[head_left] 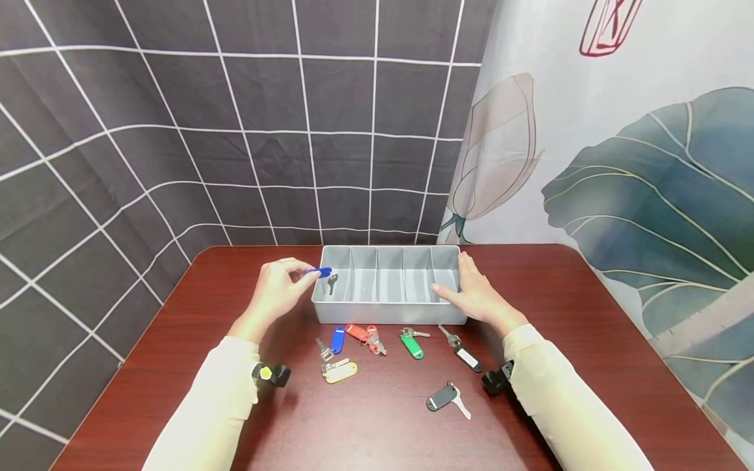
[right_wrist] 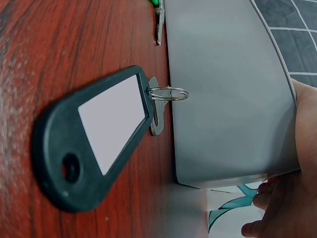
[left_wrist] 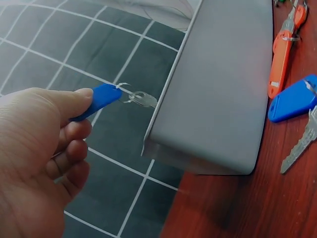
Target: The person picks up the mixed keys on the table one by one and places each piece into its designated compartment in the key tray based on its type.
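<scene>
My left hand (head_left: pixel 277 289) pinches a blue key tag (left_wrist: pixel 101 100) between thumb and forefinger, over the left end of a grey compartment box (head_left: pixel 389 314). From the tag's ring, a key (head_left: pixel 332 284) hangs over the leftmost compartment; in the left wrist view the box wall hides the key's lower part. My right hand (head_left: pixel 480 297) grips the box's right end, its thumb over the rightmost compartment and its fingers along the outer side. Close in front of that end lies a key with a black tag (right_wrist: pixel 114 124).
Before the box on the red-brown table (head_left: pixel 389 425) lie tagged keys: another blue tag (head_left: pixel 338 340), red tags (head_left: pixel 356 333), a yellow tag (head_left: pixel 340 373), a green tag (head_left: pixel 412 347) and a dark grey tag (head_left: pixel 442 397). A gridded curtain (head_left: pixel 341 157) hangs behind.
</scene>
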The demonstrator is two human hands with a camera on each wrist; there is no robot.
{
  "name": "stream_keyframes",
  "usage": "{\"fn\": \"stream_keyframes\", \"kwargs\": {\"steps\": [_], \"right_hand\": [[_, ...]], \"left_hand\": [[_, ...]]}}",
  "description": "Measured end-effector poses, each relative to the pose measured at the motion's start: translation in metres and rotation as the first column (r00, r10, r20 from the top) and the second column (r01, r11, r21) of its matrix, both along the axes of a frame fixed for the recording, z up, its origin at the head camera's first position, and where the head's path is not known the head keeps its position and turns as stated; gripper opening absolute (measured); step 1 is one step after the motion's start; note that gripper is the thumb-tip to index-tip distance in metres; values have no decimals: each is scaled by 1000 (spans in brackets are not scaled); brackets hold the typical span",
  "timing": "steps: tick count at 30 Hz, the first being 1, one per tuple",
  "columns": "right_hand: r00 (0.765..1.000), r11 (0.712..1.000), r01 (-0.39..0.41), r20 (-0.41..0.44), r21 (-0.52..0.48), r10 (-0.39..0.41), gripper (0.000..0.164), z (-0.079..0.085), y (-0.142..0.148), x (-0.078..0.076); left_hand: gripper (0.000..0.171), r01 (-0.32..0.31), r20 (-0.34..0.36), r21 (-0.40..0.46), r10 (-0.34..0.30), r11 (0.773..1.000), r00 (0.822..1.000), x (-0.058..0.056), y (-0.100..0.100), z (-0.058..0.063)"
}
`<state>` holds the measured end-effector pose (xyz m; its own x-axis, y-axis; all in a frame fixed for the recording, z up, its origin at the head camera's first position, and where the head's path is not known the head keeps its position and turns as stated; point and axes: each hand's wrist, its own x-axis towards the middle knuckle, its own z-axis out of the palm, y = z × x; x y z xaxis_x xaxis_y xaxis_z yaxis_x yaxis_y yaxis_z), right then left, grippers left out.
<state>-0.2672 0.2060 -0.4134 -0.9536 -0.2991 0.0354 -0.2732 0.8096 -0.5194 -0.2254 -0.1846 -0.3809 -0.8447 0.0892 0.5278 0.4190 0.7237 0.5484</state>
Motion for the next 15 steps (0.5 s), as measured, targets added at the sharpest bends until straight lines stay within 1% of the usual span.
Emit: {"fn": "stream_keyframes", "kwargs": {"steps": [4,6,15], "right_hand": [[1000,1000,3,-5,1,-3,108,1,0,0],[1000,1000,4,-5,0,-4,108,0,1,0],[1000,1000,-4,-5,-11,4,108,1,-1,2]], "left_hand": [[12,22,8,-31,-22,999,1000,-12,2,-1],[13,34,25,-41,-33,999,999,-16,4,-1],[17,51,112,-48,-45,998,993,-27,11,-1]]}}
